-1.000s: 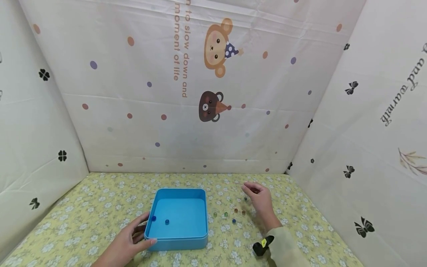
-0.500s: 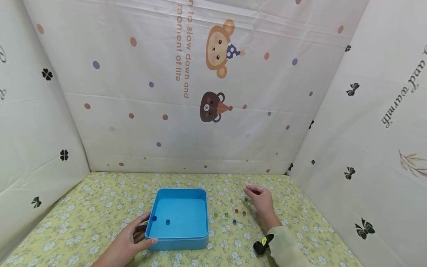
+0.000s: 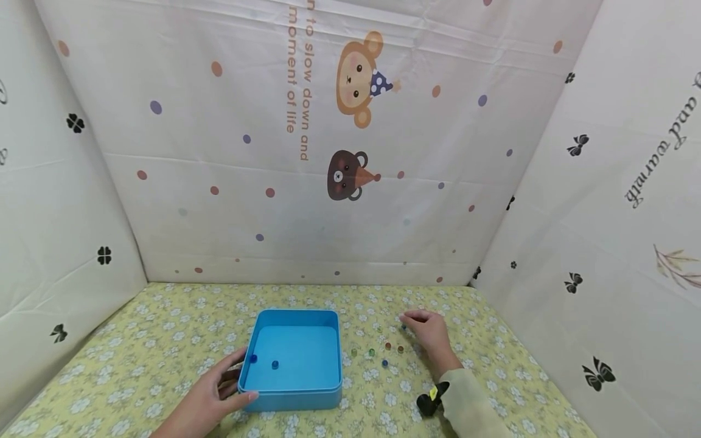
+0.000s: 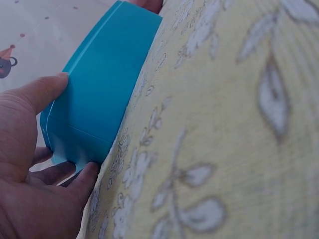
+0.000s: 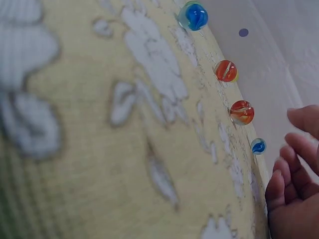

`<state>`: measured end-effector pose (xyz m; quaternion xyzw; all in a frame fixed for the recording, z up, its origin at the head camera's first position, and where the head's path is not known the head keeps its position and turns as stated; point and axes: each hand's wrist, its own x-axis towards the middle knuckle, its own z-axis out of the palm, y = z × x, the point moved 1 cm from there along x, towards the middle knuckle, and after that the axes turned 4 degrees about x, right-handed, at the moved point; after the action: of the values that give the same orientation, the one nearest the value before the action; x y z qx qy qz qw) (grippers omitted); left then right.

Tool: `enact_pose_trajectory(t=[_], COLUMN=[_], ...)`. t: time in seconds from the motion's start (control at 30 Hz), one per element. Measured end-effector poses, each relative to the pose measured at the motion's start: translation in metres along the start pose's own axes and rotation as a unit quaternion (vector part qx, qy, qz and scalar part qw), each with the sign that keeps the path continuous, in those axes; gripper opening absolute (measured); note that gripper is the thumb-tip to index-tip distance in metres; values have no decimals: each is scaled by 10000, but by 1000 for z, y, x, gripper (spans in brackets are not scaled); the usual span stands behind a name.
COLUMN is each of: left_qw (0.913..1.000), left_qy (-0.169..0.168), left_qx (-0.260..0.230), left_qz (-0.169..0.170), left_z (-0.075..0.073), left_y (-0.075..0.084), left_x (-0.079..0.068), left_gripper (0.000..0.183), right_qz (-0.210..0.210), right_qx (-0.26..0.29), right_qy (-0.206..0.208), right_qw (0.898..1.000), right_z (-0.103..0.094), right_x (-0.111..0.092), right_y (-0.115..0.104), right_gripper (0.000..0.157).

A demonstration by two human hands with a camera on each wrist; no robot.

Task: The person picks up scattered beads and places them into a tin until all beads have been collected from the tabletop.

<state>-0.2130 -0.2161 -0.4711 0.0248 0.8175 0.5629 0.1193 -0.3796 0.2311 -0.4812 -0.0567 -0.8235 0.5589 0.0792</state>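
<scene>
My left hand grips the near left corner of a blue square box, thumb on its front and fingers around its side. Inside the box lie a dark blue marble by the left wall and another blue marble. To the right, my right hand reaches low over the cloth, fingertips right at a small blue marble. The right wrist view shows that blue marble just beyond the fingers, with a gap between thumb and index finger.
Between box and right hand lie two orange-red marbles, several greenish marbles and a blue marble. A flowered yellow cloth covers the table. Printed white sheets stand behind and at both sides.
My right hand has lowered slightly, bringing its fingertips down to the small blue marble. The left hand and the box have stayed in place.
</scene>
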Motion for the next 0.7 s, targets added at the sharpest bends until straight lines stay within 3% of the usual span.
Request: enact_pose_trajectory(t=[0.7], left_qw=[10000], left_qy=[-18], left_qx=[26], left_qz=[-8], left_z=[-1], left_y=[-2], left_x=[1], left_gripper=[94], right_qz=[-200], right_qx=[-1118], right_qy=[-358], right_qw=[9929], right_z=[-7], right_x=[5], right_y=[0], right_gripper=[21])
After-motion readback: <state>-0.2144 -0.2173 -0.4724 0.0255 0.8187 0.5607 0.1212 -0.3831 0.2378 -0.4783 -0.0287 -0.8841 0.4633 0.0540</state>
